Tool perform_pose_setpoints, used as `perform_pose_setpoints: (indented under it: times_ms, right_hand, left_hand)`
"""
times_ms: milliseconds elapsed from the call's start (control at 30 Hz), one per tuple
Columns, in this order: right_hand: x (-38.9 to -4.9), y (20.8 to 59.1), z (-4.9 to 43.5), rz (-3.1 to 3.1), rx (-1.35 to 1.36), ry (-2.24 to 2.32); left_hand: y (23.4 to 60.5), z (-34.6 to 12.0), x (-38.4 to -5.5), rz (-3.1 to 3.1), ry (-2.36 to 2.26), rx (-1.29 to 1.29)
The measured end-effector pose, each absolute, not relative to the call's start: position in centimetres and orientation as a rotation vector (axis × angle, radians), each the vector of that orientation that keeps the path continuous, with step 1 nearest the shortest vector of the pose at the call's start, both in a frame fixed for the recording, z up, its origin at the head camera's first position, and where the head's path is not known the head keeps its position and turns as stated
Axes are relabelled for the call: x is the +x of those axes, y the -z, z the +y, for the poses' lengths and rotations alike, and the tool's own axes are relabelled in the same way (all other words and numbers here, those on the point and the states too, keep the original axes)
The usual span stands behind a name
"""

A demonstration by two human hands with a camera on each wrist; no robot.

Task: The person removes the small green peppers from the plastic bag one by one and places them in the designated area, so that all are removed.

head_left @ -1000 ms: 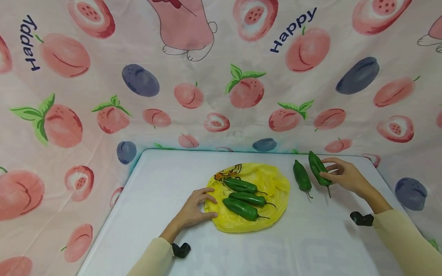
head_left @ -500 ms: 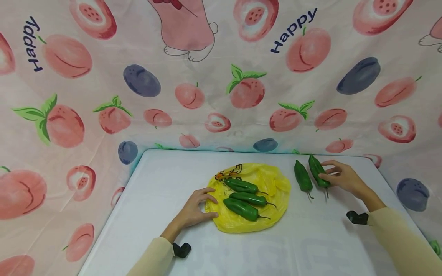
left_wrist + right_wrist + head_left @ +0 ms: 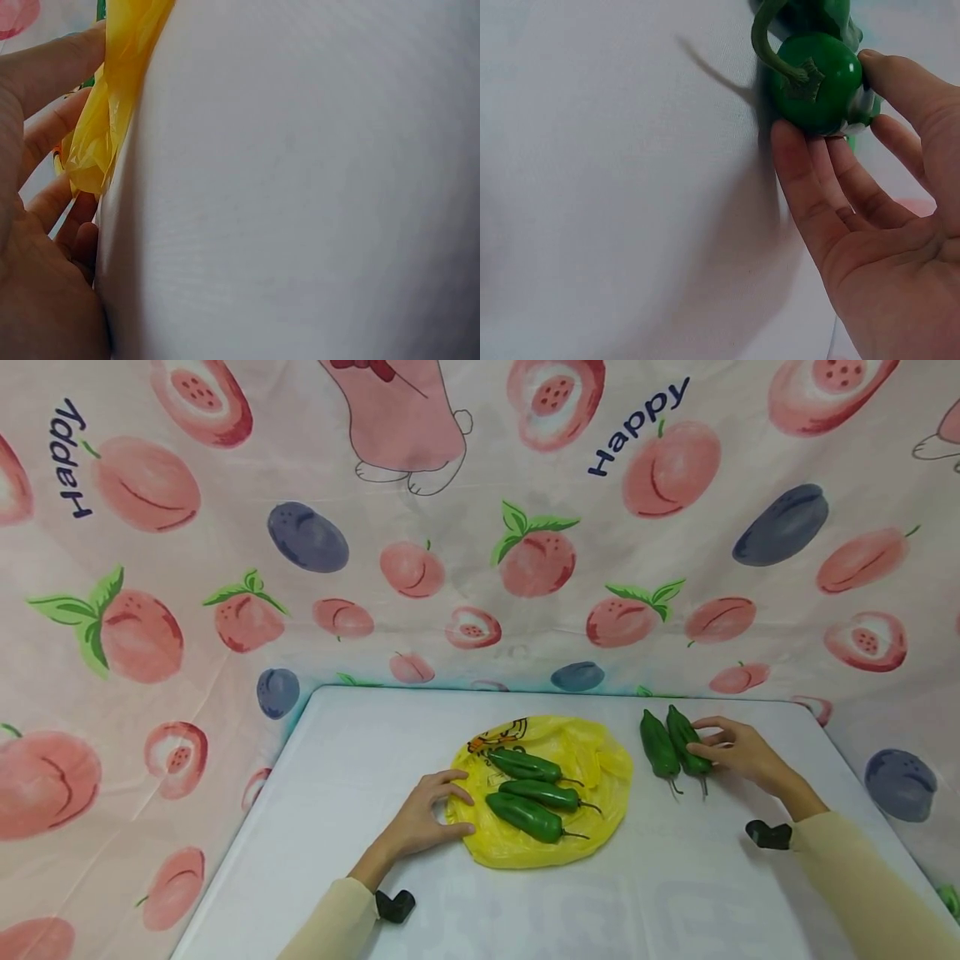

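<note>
A crumpled yellow plastic bag [image 3: 592,827] lies flat on the white table [image 3: 352,727], with three green chili peppers [image 3: 525,817] on top. My left hand [image 3: 420,814] touches the bag's left edge, thumb and fingers spread apart; the left wrist view shows them against the yellow plastic [image 3: 120,82]. On the right, my right hand [image 3: 746,756] holds another green chili pepper [image 3: 684,739] between thumb and fingers, its stem toward me. Close alongside on its left lies one more green chili pepper [image 3: 657,745]. The right wrist view shows the held pepper's round stem end [image 3: 817,82].
Behind the table hangs a pale pink fruit-print cloth [image 3: 450,510], which also covers the sides. The table's back edge [image 3: 480,691] runs just beyond the peppers. A black wrist piece [image 3: 768,835] sits at the right wrist, another [image 3: 395,906] at the left.
My right hand has moved left and toward me with its chili pepper, bringing it down beside the other one. The left hand and the bag have stayed in place.
</note>
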State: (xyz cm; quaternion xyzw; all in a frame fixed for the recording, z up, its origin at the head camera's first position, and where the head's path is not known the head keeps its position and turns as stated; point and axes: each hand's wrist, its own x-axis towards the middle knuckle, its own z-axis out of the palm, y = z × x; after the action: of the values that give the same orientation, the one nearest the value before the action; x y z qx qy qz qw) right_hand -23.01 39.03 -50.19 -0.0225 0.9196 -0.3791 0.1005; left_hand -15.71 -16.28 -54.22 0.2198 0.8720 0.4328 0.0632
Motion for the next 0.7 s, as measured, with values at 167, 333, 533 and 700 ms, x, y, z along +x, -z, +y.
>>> perform_pose_setpoints:
  times_ms: [167,333,533,700]
  right_hand:
    - [-22.98,50.18,38.84,2.716,-0.069,1.112]
    - [-22.95,50.06,38.77,2.693,-0.077,1.128]
    - [-23.02,50.15,38.87,2.678,-0.079,1.132]
    - [-23.04,50.33,38.96,2.685,-0.087,1.127]
  left_hand:
    - [54.29,-16.31,-15.68,2.637,-1.308,0.669]
    - [54.39,-16.3,-15.72,2.634,-1.309,0.668]
    - [54.49,-16.33,-15.77,2.64,-1.308,0.668]
    - [54.49,-16.33,-15.79,2.641,-1.307,0.666]
